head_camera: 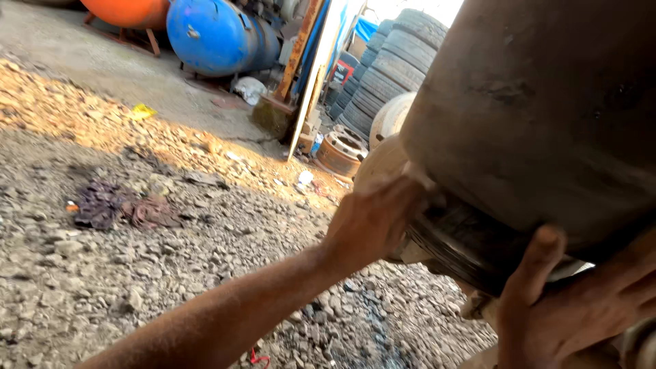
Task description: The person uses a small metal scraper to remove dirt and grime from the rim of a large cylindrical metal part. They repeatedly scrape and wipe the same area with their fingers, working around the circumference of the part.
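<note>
Over a gravel yard, the left hand (369, 222) presses open-palmed against a grimy drum (540, 130) while the right hand (581, 307) grips its lower rim; steady, even support from both sides looks wise.

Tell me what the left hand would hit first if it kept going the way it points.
The left hand already touches the rim of the big grimy drum. Pushed on up and to the right, it would press into that drum at once; depth beyond is unclear.
</note>
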